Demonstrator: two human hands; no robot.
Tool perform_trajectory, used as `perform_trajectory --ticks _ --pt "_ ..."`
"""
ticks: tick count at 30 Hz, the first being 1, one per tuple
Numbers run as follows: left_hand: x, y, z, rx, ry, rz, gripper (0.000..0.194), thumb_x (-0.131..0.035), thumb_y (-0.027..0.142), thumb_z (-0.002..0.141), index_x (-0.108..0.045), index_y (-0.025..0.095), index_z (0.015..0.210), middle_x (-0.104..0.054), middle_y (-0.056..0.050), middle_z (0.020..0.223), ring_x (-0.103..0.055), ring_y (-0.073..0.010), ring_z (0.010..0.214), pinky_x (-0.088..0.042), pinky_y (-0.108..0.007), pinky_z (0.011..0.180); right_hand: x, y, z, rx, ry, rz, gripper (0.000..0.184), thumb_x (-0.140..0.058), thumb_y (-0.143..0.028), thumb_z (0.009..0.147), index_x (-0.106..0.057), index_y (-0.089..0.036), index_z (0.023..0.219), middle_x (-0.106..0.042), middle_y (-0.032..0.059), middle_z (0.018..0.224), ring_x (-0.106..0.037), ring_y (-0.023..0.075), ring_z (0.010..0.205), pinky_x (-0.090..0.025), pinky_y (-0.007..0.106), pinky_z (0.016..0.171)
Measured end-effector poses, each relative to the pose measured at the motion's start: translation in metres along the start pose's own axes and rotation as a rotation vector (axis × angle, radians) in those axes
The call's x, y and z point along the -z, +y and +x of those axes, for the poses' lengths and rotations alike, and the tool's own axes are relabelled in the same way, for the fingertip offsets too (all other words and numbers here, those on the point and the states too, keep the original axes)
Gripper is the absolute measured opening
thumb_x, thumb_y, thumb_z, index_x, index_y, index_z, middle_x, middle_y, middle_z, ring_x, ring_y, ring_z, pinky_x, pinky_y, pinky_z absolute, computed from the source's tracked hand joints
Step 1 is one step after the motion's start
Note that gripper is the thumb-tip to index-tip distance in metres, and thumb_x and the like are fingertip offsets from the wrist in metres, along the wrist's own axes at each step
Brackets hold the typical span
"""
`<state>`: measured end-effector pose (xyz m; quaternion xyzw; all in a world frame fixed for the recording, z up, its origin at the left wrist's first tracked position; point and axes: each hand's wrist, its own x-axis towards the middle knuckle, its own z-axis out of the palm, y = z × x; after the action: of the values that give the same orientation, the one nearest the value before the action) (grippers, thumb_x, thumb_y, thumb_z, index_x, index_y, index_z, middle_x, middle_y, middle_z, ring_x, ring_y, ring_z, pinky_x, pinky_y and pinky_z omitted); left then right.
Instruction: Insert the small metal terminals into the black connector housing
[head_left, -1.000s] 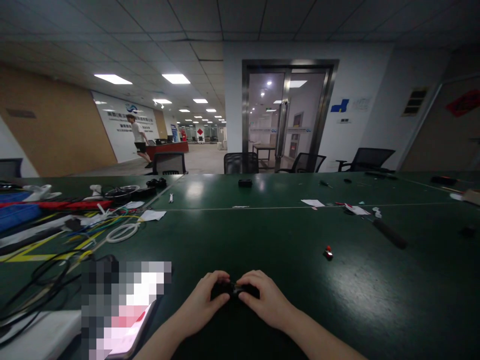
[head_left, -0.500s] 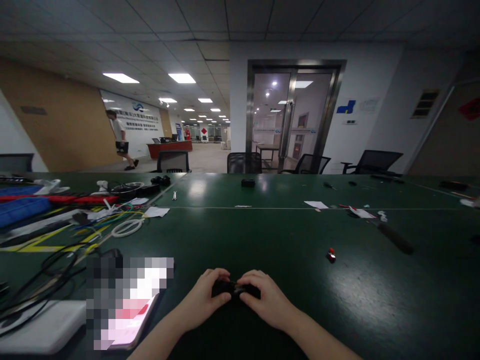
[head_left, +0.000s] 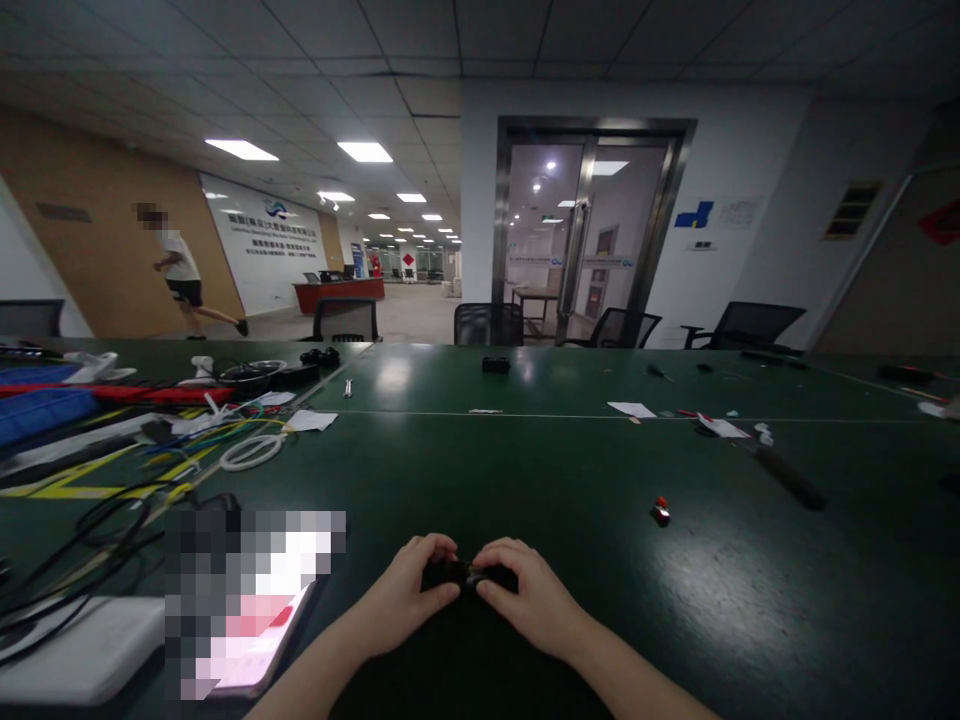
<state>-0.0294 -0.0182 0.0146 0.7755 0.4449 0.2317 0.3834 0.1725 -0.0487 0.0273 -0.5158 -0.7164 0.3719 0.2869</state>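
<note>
My left hand and my right hand rest close together on the dark green table, near its front edge. Both have their fingers curled around a small black object pinched between them. The fingers cover most of it, so its shape stays unclear. A tiny red-topped part lies on the table to the right, apart from both hands.
A phone with a lit screen lies left of my hands, beside black cables and a white slab. Coloured wires, a white cable coil and blue trays fill the far left. A dark cylinder lies right. A person walks behind.
My hands stay on the small black object with almost no movement. The person in the background has walked further left.
</note>
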Motion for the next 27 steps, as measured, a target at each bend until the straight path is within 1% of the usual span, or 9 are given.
perform_trajectory --ticks 5,11,14,18,22,27 --pt "0.001 0.001 -0.002 0.009 -0.017 0.007 0.033 -0.056 0.025 0.074 -0.050 0.022 0.106 -0.055 -0.004 0.104 -0.050 -0.0191 0.101 -0.039 -0.033 0.091 0.001 0.001 0.003 -0.014 0.084 0.116 0.020 -0.054 -0.032 0.075 -0.062 -0.025 0.093 -0.058 0.0011 0.101 -0.052 0.0198 0.098 -0.039 0.034 0.085" --pt "0.001 0.002 -0.003 0.007 -0.011 0.027 0.035 -0.055 0.025 0.073 -0.050 0.022 0.108 -0.055 -0.004 0.105 -0.050 -0.0198 0.101 -0.039 -0.034 0.091 0.004 0.010 0.008 -0.113 0.122 0.264 0.028 -0.056 -0.037 0.075 -0.061 -0.023 0.099 -0.061 0.0023 0.096 -0.054 0.0208 0.092 -0.041 0.037 0.082" --pt "0.000 0.002 -0.003 -0.027 0.006 0.060 0.037 -0.056 0.023 0.073 -0.050 0.022 0.110 -0.055 -0.004 0.105 -0.050 -0.0200 0.100 -0.038 -0.034 0.090 0.006 0.011 0.010 -0.102 0.150 0.391 0.029 -0.058 -0.037 0.073 -0.061 -0.021 0.097 -0.062 0.0033 0.094 -0.056 0.0203 0.090 -0.042 0.036 0.081" --pt "0.001 0.005 -0.004 -0.089 -0.020 0.122 0.037 -0.056 0.026 0.073 -0.054 0.023 0.110 -0.056 -0.004 0.105 -0.047 -0.0211 0.100 -0.037 -0.033 0.089 0.011 0.007 0.009 -0.109 0.212 0.524 0.031 -0.062 -0.038 0.070 -0.060 -0.019 0.094 -0.062 0.0043 0.096 -0.056 0.0206 0.094 -0.041 0.036 0.085" --pt "0.002 0.009 -0.004 -0.085 -0.032 0.161 0.035 -0.056 0.028 0.073 -0.056 0.023 0.108 -0.056 -0.004 0.102 -0.047 -0.0210 0.097 -0.038 -0.032 0.087 0.016 0.006 0.006 -0.112 0.267 0.586 0.031 -0.063 -0.038 0.070 -0.059 -0.019 0.094 -0.063 0.0043 0.096 -0.055 0.0202 0.098 -0.039 0.036 0.089" --pt "0.000 0.010 -0.005 -0.093 -0.026 0.166 0.032 -0.056 0.024 0.070 -0.058 0.023 0.103 -0.055 -0.003 0.101 -0.047 -0.0206 0.096 -0.038 -0.031 0.085 0.021 0.012 0.003 -0.132 0.353 0.625 0.032 -0.062 -0.037 0.071 -0.058 -0.021 0.098 -0.061 0.0038 0.099 -0.054 0.0196 0.097 -0.040 0.035 0.087"
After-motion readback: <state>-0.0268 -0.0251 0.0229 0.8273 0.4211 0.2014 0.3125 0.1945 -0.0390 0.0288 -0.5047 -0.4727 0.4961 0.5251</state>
